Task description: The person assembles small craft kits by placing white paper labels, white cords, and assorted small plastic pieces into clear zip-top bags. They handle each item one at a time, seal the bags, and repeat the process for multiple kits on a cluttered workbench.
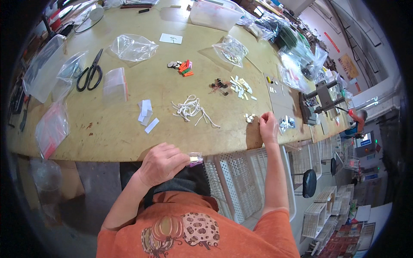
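Note:
Close to the table's front edge, my left hand [161, 163] is closed on a small clear plastic bag [195, 159] that has something cream and purple inside. My right hand [269, 127] pinches its fingers together over the table to the right; whatever they hold is too small to make out. Just left of it lies a small pile of cream pieces [249, 118], and just right, a cluster of small shiny silvery parts [287, 123]. White cords [191, 109] lie in a tangle between the hands, with white paper strips [146, 112] farther left.
Farther back are cream strips [241, 87], dark wired parts [220, 86], orange and green pieces [186, 68] and grey discs [174, 65]. Scissors [90, 75] and zip bags [115, 84] lie left. A hand press [322, 99] stands right; white crates [241, 185] sit below the edge.

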{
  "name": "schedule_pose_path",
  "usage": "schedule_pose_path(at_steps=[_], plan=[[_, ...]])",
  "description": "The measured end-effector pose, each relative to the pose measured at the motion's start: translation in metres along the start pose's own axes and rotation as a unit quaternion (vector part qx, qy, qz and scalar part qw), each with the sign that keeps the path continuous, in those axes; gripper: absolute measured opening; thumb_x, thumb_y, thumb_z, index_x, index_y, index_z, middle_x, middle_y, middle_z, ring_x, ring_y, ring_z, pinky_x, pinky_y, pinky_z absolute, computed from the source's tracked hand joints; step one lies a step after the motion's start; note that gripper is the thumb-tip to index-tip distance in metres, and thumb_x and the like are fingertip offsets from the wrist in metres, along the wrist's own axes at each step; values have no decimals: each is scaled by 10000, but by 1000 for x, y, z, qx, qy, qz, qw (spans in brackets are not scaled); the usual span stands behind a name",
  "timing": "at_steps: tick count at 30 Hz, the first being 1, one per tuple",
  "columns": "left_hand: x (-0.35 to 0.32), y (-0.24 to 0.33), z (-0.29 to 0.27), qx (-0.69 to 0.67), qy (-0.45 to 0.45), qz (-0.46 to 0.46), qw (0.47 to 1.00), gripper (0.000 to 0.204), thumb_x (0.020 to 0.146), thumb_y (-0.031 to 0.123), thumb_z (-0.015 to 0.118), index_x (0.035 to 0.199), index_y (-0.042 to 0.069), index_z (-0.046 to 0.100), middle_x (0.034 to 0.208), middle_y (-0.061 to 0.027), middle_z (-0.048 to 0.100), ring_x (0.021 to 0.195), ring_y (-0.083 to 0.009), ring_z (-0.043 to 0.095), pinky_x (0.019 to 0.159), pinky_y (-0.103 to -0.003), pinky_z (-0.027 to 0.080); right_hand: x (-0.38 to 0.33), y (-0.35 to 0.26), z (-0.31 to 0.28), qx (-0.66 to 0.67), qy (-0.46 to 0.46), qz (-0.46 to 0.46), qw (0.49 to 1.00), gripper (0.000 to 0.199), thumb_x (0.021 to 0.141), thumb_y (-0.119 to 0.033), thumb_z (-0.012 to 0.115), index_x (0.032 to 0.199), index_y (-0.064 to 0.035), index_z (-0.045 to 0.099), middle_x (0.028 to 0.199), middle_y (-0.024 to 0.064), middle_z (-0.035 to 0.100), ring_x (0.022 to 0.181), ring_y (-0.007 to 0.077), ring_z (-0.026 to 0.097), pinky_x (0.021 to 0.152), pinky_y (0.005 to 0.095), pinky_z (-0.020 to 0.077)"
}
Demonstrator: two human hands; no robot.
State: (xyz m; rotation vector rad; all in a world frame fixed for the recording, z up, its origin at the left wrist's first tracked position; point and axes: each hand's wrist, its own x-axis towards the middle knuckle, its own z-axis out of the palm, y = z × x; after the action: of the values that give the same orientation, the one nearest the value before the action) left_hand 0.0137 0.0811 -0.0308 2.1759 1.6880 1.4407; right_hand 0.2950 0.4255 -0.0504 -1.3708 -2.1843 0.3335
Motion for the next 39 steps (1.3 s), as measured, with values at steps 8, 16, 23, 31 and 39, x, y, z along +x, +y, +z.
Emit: schedule_pose_path(at_steps=[8,16,23,31,39], plan=[[-4,-1,1,-8,11,0,1000,137,809,115,782,846,87,653,709,-60,605,659,-274,601,627,-390,472,4,12,-19,323,-64,148,932,100,940,-42,668,1009,-11,602,852,78,703,680,105,643,619,235,514],[-4,-1,0,-6,5,-3,1000,136,810,115,781,848,84,654,713,-62,611,666,-277,608,631,-390,476,-4,-2,-5,70,-39,7,997,35,918,-41,677,917,-7,674,831,52,706,722,104,648,632,264,512],[-4,0,0,-32,25,-5,999,111,815,102,773,853,82,671,699,-66,588,651,-280,587,618,-395,466,2,-9,-17,193,-45,85,977,111,902,-65,708,995,-7,729,843,49,734,693,109,656,648,258,520],[-5,4,-4,-57,42,-8,997,117,804,75,776,864,82,676,695,-54,577,652,-264,588,608,-385,464,-102,-191,-48,379,-226,-35,897,71,899,39,691,929,-21,715,928,65,751,857,123,693,778,268,542],[-4,15,-16,-7,27,20,999,139,802,96,786,887,91,676,732,-21,600,677,-219,602,619,-355,473,-132,-232,-40,141,-265,-369,880,168,834,-47,755,993,-70,705,1089,85,695,1035,303,657,932,409,492]])
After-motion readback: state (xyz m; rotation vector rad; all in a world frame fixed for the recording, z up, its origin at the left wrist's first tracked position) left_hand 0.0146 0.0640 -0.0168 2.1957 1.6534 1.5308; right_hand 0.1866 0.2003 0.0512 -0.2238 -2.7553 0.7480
